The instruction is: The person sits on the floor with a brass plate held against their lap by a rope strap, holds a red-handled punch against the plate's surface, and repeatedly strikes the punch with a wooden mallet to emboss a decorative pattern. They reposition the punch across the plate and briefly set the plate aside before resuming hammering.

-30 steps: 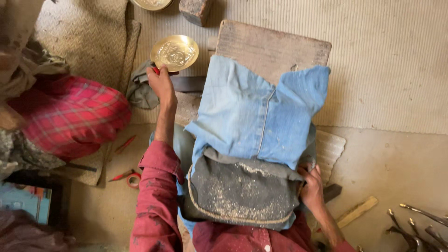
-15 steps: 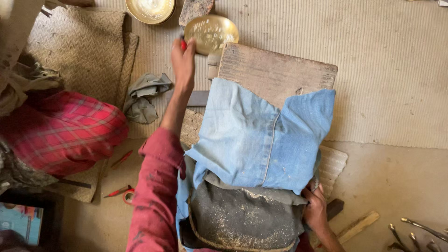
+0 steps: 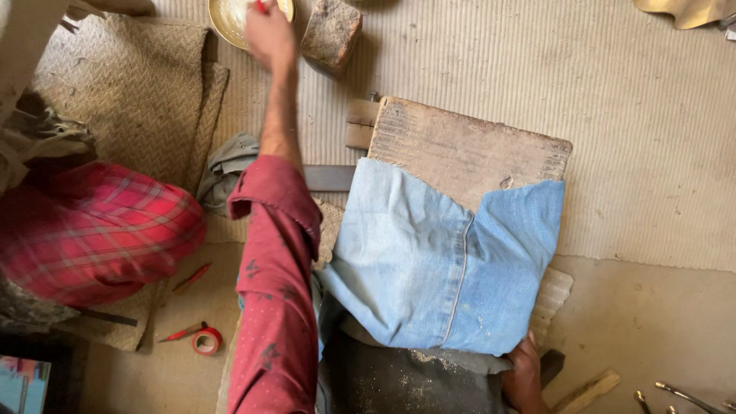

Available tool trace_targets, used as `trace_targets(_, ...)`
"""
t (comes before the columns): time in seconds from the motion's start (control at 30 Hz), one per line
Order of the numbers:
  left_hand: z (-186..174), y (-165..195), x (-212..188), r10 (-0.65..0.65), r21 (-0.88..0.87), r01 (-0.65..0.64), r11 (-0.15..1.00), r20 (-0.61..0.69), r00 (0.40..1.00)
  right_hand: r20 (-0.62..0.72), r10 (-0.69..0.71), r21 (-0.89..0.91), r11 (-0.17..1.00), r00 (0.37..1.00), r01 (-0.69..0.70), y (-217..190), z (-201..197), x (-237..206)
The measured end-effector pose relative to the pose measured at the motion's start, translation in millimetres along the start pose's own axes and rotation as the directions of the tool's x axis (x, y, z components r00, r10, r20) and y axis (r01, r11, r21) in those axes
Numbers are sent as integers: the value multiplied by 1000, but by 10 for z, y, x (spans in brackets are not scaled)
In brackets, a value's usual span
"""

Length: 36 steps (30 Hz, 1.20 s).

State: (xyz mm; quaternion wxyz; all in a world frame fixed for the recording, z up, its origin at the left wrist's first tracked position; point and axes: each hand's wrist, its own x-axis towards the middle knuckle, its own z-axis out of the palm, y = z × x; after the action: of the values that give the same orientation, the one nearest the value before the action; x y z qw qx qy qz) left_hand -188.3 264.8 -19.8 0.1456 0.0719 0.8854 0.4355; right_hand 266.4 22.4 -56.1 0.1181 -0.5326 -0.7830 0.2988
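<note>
- The left hand (image 3: 268, 34) is stretched far forward to the round brass-coloured metal bowl (image 3: 230, 17) at the top edge of the view. Its fingers are closed around something small and red at the bowl's mouth; what that thing is cannot be made out.
- The bowl sits on the ribbed beige floor mat (image 3: 613, 153), just beside a rough grey stone block (image 3: 331, 32).
- The right hand (image 3: 525, 376) rests low at the near edge of the faded blue denim cloth (image 3: 437, 261), fingers curled against the fabric; whether it grips the cloth or only presses on it cannot be told.
- The denim lies draped over the worn wooden board (image 3: 468, 146), covering its near half; the far half is bare.
- Judging by this, work at the bowl is in hand, and nothing lies on the board's bare wood.
- A roll of red tape (image 3: 207, 341) and a red pencil-like stick (image 3: 192, 277) lie untouched on the floor to the left.
</note>
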Motion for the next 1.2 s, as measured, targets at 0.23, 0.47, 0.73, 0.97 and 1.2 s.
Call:
trace_targets(0.23, -86, -393, 251, -113, 144, 119, 982, -51, 992, -9, 45, 45, 998, 999, -44, 36, 31, -32)
trace_targets(0.47, -4, -572, 364, -68, -111, 79, 991, 104, 992, -21, 111, 52, 993, 994, -109, 75, 57, -67)
trace_targets(0.73, -14, -499, 322, -130, -511, 212, 833, 192, 973, -22, 9, 5, 1000, 1000, -9, 45, 42, -37)
trace_targets(0.97, -37, -448, 316, -193, -518, 225, 825, 114, 974, 56, 105, 39, 993, 993, -107, 133, 55, -43)
trace_targets(1.2, -160, -670, 207, -23, -418, 46, 907, 60, 998, 14, 60, 48, 997, 998, -60, 141, 49, -55)
